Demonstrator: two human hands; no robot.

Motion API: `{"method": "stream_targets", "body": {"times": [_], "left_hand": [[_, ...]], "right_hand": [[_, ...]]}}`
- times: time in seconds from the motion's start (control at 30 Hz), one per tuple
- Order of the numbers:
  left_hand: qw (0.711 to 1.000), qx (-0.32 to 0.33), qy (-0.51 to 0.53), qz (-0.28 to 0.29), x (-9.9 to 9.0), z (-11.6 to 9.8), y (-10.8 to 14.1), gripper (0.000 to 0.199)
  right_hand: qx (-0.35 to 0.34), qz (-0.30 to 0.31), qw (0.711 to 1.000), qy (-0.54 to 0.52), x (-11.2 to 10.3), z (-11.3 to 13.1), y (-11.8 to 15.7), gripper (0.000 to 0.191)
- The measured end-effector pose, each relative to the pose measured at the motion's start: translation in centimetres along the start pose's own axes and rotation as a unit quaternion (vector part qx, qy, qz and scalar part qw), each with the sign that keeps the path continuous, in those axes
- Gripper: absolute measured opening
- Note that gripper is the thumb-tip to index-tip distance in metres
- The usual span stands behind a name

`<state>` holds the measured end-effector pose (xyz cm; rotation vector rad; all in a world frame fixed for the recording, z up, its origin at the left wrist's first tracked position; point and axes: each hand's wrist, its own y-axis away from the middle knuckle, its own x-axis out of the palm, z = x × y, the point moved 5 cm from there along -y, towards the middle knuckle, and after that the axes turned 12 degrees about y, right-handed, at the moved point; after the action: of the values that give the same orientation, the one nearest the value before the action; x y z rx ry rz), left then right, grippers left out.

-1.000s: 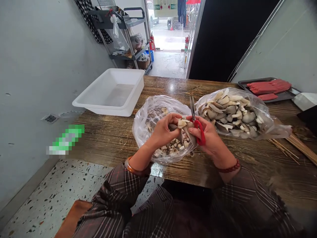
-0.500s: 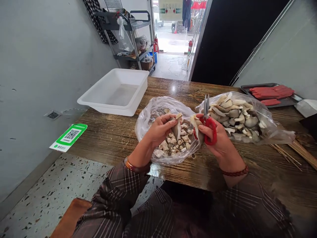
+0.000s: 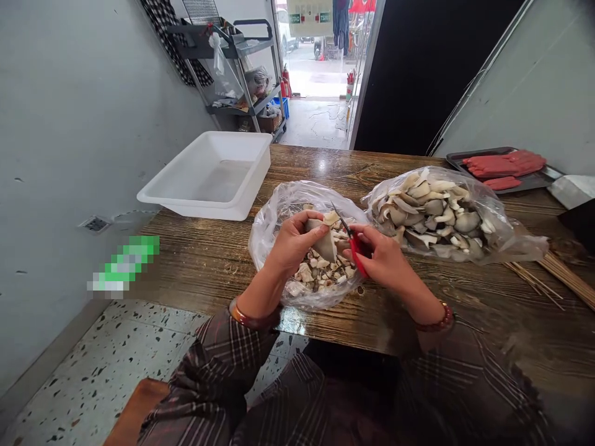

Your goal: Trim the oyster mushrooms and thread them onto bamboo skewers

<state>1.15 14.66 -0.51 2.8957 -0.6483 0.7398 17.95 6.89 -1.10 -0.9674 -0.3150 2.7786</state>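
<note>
My left hand (image 3: 296, 243) pinches a grey mushroom (image 3: 323, 243) with a pale stem end, over an open plastic bag (image 3: 264, 232) that holds cut pale pieces (image 3: 320, 272). In my right hand (image 3: 379, 254) are red-handled scissors (image 3: 357, 251), their blades pointing up and left beside the stem end. Whether the blades touch the stem I cannot tell. To the right of my hands lies a second clear bag (image 3: 509, 238) full of grey and white mushrooms (image 3: 434, 207).
A white plastic tub (image 3: 204, 207) stands at the table's back left. At the back right is a dark tray (image 3: 525, 183) with red packets (image 3: 504, 164). Thin wooden sticks (image 3: 569, 279) lie at the right. A shelf cart (image 3: 251, 80) stands beyond the table.
My right hand has moved left to the mushroom in my left hand. The mushroom piece it held with the scissors no longer shows there. The scissors have tilted from upright to pointing left.
</note>
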Motion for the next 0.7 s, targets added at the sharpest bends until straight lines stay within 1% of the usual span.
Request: {"method": "stream_targets", "body": {"times": [0.13,0.27,0.37,0.5,0.63,0.7], "left_hand": [[0.999,0.026,-0.018,-0.029,-0.3,-0.2,0.1,0.033],[0.998,0.037,-0.019,-0.043,-0.3,-0.3,0.1,0.032],[0.997,0.048,-0.046,-0.032,-0.1,-0.1,0.2,0.029],[0.995,0.051,-0.085,-0.015,0.4,0.2,0.4,0.026],[0.995,0.037,-0.095,-0.014,0.5,0.4,0.5,0.027],[0.993,0.041,-0.106,-0.019,0.5,0.3,0.5,0.025]], "right_hand": [[-0.029,-0.033,0.998,0.053,-0.4,0.6,0.1,0.046],[-0.043,-0.028,0.995,0.08,-0.6,1.3,0.3,0.044],[-0.05,-0.015,0.995,0.088,-0.3,1.4,0.4,0.044],[-0.052,-0.012,0.995,0.087,0.1,1.2,0.3,0.045],[-0.069,-0.018,0.992,0.104,0.2,1.1,0.3,0.04],[-0.071,-0.006,0.992,0.109,0.1,1.1,0.3,0.038]]}}
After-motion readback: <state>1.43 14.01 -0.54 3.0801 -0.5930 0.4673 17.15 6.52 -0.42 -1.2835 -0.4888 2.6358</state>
